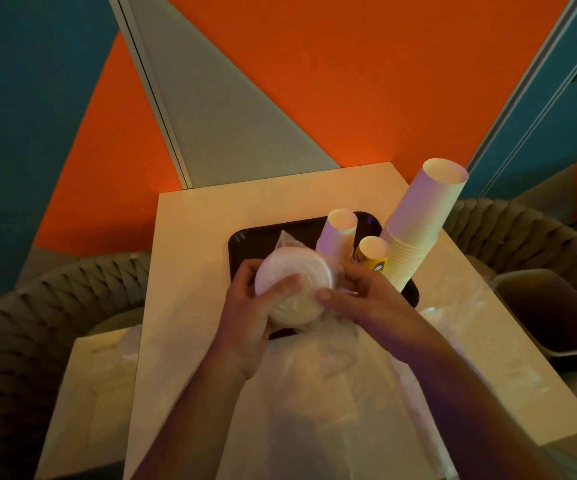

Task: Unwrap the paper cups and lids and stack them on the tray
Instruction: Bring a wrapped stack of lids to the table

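A stack of white lids (294, 282), still in clear plastic wrap, is held over the near edge of the black tray (245, 237). My left hand (252, 306) grips the stack from below and the left, thumb across its top. My right hand (356, 292) pinches the wrap at the stack's right side. On the tray stand a tall stack of white paper cups (422, 216), a shorter white cup stack (339, 233) and a small yellow cup stack (373, 252). Loose plastic wrap (321, 375) trails from the lids toward me.
The tray sits on a white table (193, 237). More clear plastic (460, 306) lies on the table to the right. A paper bag (86, 393) stands at the left, a bin (550, 313) at the right, and woven chairs (37, 306) flank the table.
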`<state>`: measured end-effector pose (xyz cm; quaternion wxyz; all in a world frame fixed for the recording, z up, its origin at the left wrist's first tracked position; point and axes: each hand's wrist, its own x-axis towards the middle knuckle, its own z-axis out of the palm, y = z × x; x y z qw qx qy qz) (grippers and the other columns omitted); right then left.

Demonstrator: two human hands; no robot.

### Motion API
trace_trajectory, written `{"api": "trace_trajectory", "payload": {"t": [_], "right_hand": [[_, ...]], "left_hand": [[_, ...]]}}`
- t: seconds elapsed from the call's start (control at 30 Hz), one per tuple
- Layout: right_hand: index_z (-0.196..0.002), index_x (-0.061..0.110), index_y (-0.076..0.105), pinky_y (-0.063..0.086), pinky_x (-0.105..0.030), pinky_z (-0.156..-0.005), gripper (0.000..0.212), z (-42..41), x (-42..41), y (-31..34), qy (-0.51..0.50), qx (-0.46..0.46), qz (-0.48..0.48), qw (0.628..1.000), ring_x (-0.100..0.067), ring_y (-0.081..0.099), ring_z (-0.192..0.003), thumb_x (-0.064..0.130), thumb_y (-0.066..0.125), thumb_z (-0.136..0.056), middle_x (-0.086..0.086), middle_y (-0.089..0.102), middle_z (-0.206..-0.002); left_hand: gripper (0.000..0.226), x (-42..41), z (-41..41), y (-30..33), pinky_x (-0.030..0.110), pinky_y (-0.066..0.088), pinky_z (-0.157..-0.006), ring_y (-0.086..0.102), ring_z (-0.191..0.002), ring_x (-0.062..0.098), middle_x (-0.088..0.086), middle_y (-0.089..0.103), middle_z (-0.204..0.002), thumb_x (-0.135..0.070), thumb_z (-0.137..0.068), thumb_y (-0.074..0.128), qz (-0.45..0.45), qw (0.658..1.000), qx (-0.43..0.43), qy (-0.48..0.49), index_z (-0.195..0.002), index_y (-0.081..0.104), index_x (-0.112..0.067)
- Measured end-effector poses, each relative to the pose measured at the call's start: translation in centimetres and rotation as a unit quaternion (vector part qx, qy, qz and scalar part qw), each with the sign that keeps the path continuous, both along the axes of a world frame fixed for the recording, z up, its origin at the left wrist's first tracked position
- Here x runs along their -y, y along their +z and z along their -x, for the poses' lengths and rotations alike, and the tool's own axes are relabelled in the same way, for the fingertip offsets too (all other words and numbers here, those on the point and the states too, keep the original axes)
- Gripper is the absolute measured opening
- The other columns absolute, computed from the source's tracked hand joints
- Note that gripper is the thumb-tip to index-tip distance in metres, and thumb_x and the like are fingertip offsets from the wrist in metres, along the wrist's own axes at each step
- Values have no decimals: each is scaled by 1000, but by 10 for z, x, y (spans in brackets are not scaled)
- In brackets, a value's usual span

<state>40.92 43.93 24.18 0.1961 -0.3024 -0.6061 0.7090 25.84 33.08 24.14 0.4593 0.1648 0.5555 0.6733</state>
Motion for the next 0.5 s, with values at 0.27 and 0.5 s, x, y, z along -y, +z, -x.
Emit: {"api": "trace_trajectory", "payload": {"t": [0.27,0.5], "right_hand": [[-114,8,71,61,-40,-83,50,4,0,-1,-24,-86,72,993,-31,73,-100,19,89,-69,-16,76,-107],[-81,5,65,62,-37,-69,27,7,-2,-9,-110,-171,144,968,-22,72,-77,19,83,-66,-13,74,-85]], "left_hand": [[79,-2,-5,-6,43,60,-78,65,-116,34,14,68,-125,-29,-61,87,-35,998,58,-20,-134,57,-18],[107,-6,-7,-7,42,55,-86,53,-129,41,30,48,-145,-41,-61,92,-110,983,146,-9,-148,42,-6]]}}
